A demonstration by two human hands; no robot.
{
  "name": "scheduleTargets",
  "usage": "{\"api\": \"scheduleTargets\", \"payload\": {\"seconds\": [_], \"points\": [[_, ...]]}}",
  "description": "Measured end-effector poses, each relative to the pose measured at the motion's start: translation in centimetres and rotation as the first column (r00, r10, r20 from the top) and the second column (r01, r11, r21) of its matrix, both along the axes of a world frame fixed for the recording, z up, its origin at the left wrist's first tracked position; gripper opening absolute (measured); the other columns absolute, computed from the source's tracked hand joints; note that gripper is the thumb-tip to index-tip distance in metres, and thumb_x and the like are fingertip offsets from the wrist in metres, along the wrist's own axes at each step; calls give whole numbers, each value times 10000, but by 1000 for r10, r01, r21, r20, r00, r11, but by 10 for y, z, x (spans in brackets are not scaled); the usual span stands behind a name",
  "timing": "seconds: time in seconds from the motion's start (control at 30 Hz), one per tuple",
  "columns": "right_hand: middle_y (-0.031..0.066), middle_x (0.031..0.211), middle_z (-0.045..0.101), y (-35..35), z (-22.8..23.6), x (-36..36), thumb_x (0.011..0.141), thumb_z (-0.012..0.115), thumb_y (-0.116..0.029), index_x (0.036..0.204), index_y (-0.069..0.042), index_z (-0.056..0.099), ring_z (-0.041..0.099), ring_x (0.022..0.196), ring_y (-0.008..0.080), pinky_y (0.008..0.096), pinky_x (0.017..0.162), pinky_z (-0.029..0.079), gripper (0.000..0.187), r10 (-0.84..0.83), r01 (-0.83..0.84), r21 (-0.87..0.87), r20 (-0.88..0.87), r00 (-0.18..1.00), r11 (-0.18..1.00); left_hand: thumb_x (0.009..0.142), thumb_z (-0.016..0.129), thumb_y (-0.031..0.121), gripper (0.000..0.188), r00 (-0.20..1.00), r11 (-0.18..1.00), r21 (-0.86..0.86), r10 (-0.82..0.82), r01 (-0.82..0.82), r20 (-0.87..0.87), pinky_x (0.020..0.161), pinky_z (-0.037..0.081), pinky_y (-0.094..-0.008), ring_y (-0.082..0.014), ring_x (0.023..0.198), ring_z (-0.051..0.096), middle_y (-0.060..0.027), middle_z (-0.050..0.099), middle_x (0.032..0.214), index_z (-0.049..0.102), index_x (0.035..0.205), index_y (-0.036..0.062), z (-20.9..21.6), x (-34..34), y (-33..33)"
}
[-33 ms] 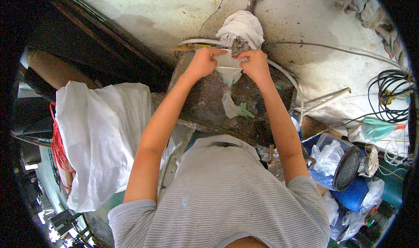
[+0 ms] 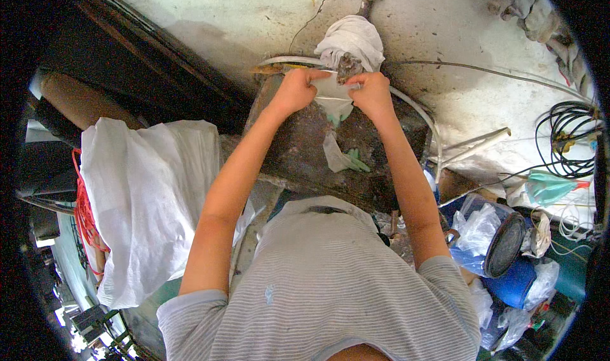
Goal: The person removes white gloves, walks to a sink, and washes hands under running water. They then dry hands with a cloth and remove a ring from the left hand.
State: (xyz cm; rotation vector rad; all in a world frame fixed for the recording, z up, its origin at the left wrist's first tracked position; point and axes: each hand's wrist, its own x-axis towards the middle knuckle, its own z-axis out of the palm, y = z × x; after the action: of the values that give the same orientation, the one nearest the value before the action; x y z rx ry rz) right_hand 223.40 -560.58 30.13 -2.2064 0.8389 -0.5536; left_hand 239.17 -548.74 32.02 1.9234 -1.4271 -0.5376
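Note:
My left hand [image 2: 297, 89] and my right hand [image 2: 372, 96] are stretched out in front of me, fingers closed on opposite edges of a thin whitish glove [image 2: 334, 98] with pale green parts. Its mouth is pulled wide between them, just below a dark, worn pipe end [image 2: 347, 69]. A white cloth [image 2: 351, 40] is wrapped round the pipe above that end. Lower on the dark worktop [image 2: 286, 148] lie more thin whitish material and green glove fingers [image 2: 358, 161]. Whether these belong to the same glove I cannot tell.
A pale hose [image 2: 416, 107] curves round the worktop's right side. White sheeting [image 2: 149, 196] drapes over something at left, beside red cord [image 2: 86, 208]. At right are a coiled black cable [image 2: 565, 139], blue containers [image 2: 513, 285] and clear plastic bags [image 2: 478, 231].

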Motion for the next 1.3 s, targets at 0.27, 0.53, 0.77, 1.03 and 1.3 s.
{"api": "scheduleTargets", "payload": {"seconds": [0.27, 0.53, 0.77, 1.03, 1.3], "points": [[141, 688, 642, 4, 22, 4, 565, 707, -138, 830, -43, 679, 631, 626, 252, 336, 626, 494, 283, 62, -58, 79, -54, 997, 995, 592, 490, -48, 478, 994, 999, 27, 37, -34, -100, 709, 491, -339, -251, 743, 653, -202, 652, 863, 668, 1017, 80, 9, 10, -6], [75, 612, 620, -1, 27, 8, 603, 683, -46, 815, 17, 646, 591, 522, 142, 274, 534, 464, 224, 79, -66, 154, -78, 994, 986, 597, 487, -38, 448, 992, 999, -7, 43, -45, -116, 583, 488, -310, -199, 570, 619, -159, 661, 740, 689, 979, 80, 7, 18, -8], [91, 639, 637, -8, 23, 5, 603, 685, -43, 831, 20, 666, 595, 525, 144, 278, 535, 479, 237, 41, -33, 123, -61, 997, 992, 598, 491, -30, 429, 969, 992, 103, 98, -76, -226, 613, 488, -315, -213, 574, 612, -157, 658, 727, 701, 955, 82, 9, 17, -14], [153, 754, 661, -13, 22, 2, 561, 698, -201, 809, -86, 713, 649, 708, 286, 347, 700, 511, 274, -3, 4, 16, -89, 996, 1000, 596, 495, -21, 425, 981, 994, 92, 68, -52, -182, 703, 492, -312, -234, 728, 648, -179, 665, 846, 698, 954, 83, 8, 16, -18], [111, 685, 642, -17, 26, -2, 598, 699, -109, 875, -50, 701, 608, 609, 174, 288, 599, 478, 283, -3, 6, 24, -105, 995, 1000, 602, 515, -1, 414, 995, 998, 52, 33, -28, -96, 763, 489, -326, -279, 814, 645, -158, 664, 903, 700, 956, 108, 14, 10, -20]]}}
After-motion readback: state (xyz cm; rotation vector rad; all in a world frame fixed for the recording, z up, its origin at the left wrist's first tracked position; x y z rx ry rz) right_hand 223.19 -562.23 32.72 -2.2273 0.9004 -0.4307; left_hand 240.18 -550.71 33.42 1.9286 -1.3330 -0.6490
